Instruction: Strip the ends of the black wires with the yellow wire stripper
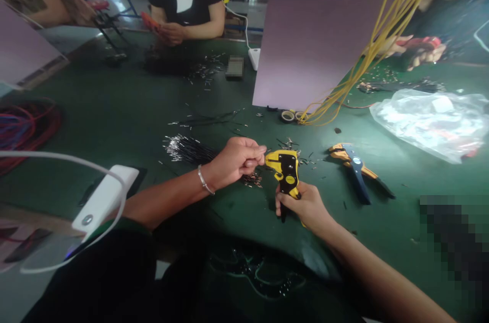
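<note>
My right hand (303, 206) grips the handle of a yellow and black self-adjusting wire stripper (286, 172), holding it upright on the green mat. My left hand (235, 162) sits just left of the stripper's jaws, its fingertips pinched together. Anything between them is too thin to make out. Behind that hand lies a bundle of thin black wires (187, 150) with bare metal ends. Loose wire bits and scraps (252, 179) are scattered under it. To the right, an orange and blue wire stripper (357, 172) lies apart from both hands.
A clear plastic bag (428, 124) lies at the right. Yellow wires (367, 43) hang before a mauve panel (317, 32) above tape rolls (288, 116). A white cable and device (103, 198) sit at the left, near a red and blue cable coil (23, 129). Co-workers (187, 2) sit across the bench.
</note>
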Tool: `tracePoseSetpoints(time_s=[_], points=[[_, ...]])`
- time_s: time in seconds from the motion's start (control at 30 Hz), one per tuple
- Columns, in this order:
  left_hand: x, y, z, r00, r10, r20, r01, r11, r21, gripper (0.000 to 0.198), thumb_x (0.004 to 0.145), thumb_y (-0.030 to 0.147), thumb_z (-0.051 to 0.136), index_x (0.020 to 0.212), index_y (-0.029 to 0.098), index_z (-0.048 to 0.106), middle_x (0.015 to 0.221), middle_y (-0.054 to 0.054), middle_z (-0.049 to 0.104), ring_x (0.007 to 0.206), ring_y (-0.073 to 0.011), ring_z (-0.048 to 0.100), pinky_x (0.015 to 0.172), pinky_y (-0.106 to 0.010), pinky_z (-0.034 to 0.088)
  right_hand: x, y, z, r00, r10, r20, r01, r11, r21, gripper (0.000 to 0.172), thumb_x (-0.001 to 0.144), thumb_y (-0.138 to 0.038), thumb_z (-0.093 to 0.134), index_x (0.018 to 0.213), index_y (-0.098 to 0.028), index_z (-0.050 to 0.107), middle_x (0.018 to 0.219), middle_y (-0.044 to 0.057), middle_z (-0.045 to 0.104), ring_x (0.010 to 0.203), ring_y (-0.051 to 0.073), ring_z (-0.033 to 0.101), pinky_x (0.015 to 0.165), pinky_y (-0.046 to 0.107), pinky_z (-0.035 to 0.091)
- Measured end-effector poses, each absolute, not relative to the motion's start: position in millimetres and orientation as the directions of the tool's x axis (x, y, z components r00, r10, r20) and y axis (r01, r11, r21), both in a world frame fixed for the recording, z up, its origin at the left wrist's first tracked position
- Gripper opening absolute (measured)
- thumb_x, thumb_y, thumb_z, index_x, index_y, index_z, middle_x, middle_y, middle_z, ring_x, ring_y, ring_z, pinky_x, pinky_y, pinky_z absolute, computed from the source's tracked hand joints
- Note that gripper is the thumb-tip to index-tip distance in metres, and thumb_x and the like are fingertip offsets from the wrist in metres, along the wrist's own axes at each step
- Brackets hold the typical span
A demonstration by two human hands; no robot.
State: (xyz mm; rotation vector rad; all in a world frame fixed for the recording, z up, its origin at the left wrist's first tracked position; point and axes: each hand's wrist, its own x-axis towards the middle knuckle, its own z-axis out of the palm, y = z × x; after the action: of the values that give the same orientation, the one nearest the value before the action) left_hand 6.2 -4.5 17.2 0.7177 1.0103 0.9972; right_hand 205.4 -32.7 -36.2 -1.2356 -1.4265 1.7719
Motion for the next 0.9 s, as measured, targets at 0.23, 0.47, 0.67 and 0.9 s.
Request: tracePoseSetpoints(time_s=[0.23,0.47,0.67,0.9], points=[[4.3,-6.0,20.9,0.116,0.954,-0.277,-0.307,0.3,0.903,0.029,0.082,0.012,0.062,0.055,0.01,0.052,0.055,-0.003,0.055,0.039,-0.0001,0.033,0.034,-0.015,0.017,208.5,-31.4,-37.3,-0.392,0.869,-0.302,0.121,-0.277,-0.953,0.012,0.069,-0.024,0.065,0.072,-0.017,0.056,0.048,-0.005,0.058,0.037,0.01,0.053,0.041,0.023,0.043],[-9.2,8.9,16.0,0.202,0.955,-0.217,-0.366,0.279,0.888,0.028,0.08,0.014,0.064,0.056,0.012,0.049,0.053,0.0,0.05,0.04,-0.0007,0.031,0.034,-0.015,0.016,218.6,-30.1,-31.7,-0.476,0.846,-0.238,0.073,-0.232,-0.97,0.021,0.074,-0.031,0.07,0.086,-0.016,0.061,0.067,0.003,0.069,0.061,0.018,0.066,0.062,0.033,0.055],[-12.2,10.0,17.3,0.18,0.962,-0.204,-0.376,0.259,0.89,0.027,0.076,0.017,0.068,0.057,0.013,0.049,0.054,0.0,0.052,0.04,-0.0008,0.031,0.035,-0.016,0.016,222.0,-29.9,-27.6,-0.536,0.817,-0.213,0.014,-0.243,-0.97,0.028,0.073,-0.036,0.074,0.09,-0.017,0.064,0.076,0.005,0.071,0.071,0.022,0.067,0.072,0.039,0.056],[-19.3,10.3,25.3,0.109,0.982,-0.154,-0.33,0.182,0.926,0.024,0.075,0.019,0.067,0.058,0.012,0.053,0.056,-0.001,0.054,0.04,-0.0009,0.033,0.035,-0.017,0.016,229.1,-21.9,-25.4,-0.522,0.82,-0.234,0.007,-0.27,-0.963,0.033,0.073,-0.038,0.072,0.095,-0.017,0.061,0.08,0.006,0.07,0.073,0.023,0.068,0.073,0.04,0.055]])
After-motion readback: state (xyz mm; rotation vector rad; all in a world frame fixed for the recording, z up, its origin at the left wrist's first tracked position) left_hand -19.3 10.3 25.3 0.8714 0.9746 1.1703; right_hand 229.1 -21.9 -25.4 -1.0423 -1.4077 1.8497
